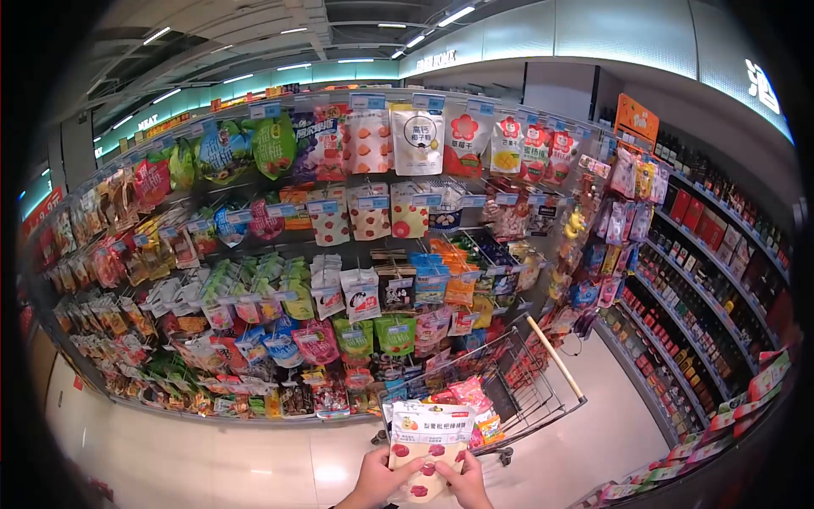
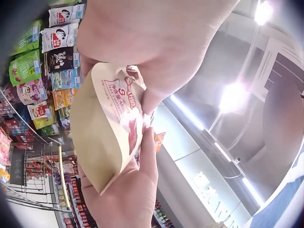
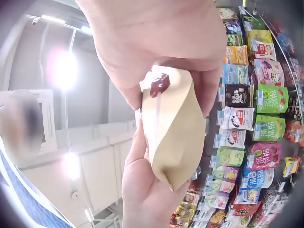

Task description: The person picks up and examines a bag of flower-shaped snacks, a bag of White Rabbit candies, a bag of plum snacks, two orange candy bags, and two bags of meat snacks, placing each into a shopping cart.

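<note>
A cream-coloured candy pouch (image 1: 430, 454) with red pictures and a white top band stands upright in front of me. My left hand (image 1: 379, 477) grips its left side, thumb laid over the front. From the other side my right hand (image 1: 465, 483) holds it the same way, both thumbs close together near the middle. In the left wrist view the pouch's gusseted bottom (image 2: 92, 133) and some red printing show between the hands. The right wrist view also shows its bulging bottom (image 3: 175, 142), with fingers behind the bag.
A shopping cart (image 1: 517, 373) stands just beyond the pouch, with pink snack bags (image 1: 471, 394) in it. Behind it runs a long rack of hanging snack bags (image 1: 360, 293). Bottle shelves (image 1: 704, 280) line the right side, and packages (image 1: 687, 454) fill the near right edge.
</note>
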Motion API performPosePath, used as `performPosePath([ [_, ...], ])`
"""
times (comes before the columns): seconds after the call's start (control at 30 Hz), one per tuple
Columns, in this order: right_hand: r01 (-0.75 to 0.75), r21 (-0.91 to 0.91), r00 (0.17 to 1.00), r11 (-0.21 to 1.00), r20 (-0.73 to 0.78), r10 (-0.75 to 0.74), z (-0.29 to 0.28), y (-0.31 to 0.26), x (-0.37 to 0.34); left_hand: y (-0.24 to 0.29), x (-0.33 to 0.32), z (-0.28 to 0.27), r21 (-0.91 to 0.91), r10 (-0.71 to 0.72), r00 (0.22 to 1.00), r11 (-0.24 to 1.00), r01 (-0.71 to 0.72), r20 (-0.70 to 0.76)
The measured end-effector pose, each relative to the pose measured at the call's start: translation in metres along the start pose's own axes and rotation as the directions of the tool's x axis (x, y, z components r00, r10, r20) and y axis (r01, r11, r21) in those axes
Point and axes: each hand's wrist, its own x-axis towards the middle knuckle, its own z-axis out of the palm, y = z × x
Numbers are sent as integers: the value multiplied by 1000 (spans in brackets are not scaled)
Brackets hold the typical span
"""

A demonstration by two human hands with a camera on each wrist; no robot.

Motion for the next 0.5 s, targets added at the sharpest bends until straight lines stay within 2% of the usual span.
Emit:
performPosePath([
  [0.03,17,59,1000,998,-25,-15,0,4,0,3,2,-1,22,-40,998,999,39,44],
  [0.07,20,53,1000,998,-2,-20,-5,10,8,5,7,3,15,-26,999,1000,25,26],
  [0.13,-42,38,997,998,-58,45,-7,5,15,14,6,16,13,74,987,997,-73,-140],
  [0.17,-79,-8,994,997,-71,78,-4,-9,11,25,7,14,322,123,986,943,-81,-110],
  [0.2,-84,-16,994,996,-66,83,0,-5,22,25,13,12,315,120,986,946,-77,-119],
  [0.23,12,-16,986,1000,-168,-15,2,6,38,22,20,9,508,279,960,831,-225,-32],
  [0.27,101,-28,957,995,-271,-104,4,18,51,18,26,5,662,399,913,662,-352,87],
  [0.3,103,4,949,995,-299,-98,3,26,63,12,35,1,643,388,905,652,-402,173],
  [0.33,76,-12,950,997,-303,-76,4,23,68,14,42,1,633,367,916,674,-382,162],
  [0.4,-2,7,980,1000,-200,4,11,12,83,25,61,-2,707,409,890,568,-422,202],
  [0.43,-2,7,988,1000,-155,3,18,6,88,30,72,-4,673,336,918,630,-386,211],
  [0.47,6,9,994,1000,-106,-5,29,-5,98,26,84,-9,666,327,922,643,-377,207],
  [0.5,337,-155,941,929,97,-325,39,-20,118,19,101,-14,425,320,925,822,-378,203],
])
